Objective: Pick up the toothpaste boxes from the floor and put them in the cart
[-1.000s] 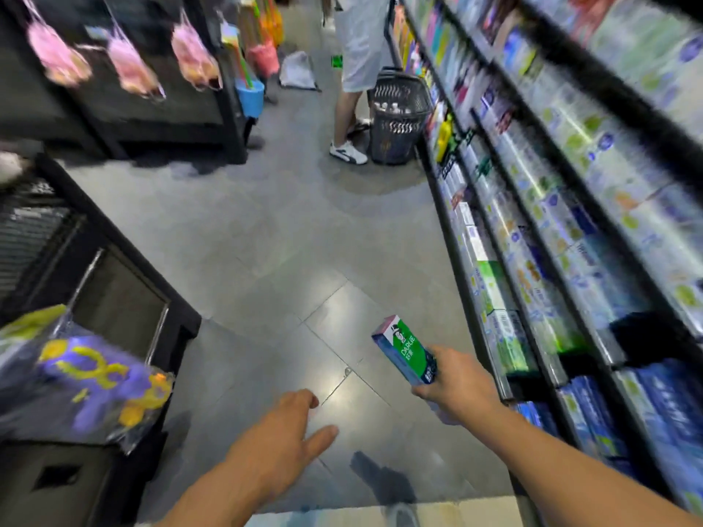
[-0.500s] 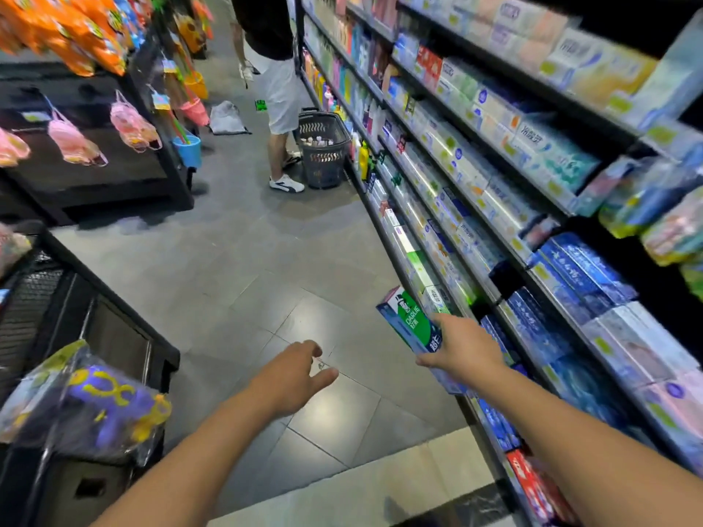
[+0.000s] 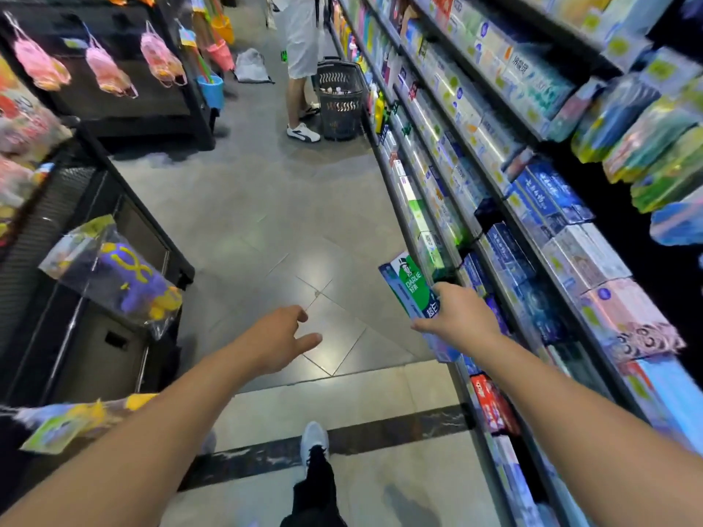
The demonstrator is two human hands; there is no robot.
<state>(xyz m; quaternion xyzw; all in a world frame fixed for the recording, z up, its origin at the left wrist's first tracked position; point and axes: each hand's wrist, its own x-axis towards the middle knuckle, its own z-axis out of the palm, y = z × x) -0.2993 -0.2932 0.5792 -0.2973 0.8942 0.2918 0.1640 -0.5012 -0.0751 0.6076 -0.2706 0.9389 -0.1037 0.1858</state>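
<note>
Toothpaste box in my right hand, shop aisle ahead

My left hand (image 3: 279, 338) hangs over the tiled floor (image 3: 243, 207) with fingers loosely spread, holding nothing; to its right, my right hand (image 3: 458, 321) is clamped around a green and blue Darlie toothpaste box (image 3: 409, 289), tilted, just beside the toothpaste shelves (image 3: 506, 207); a black shopping basket (image 3: 340, 102) stands far up the aisle

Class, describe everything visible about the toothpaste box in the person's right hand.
The toothpaste box is a long cardboard carton, green and white on its face with a blue side, printed DARLIE. It is held off the floor, tilted, one end pointing up the aisle. The right hand grips its near end; beside it is the shelf.
</note>
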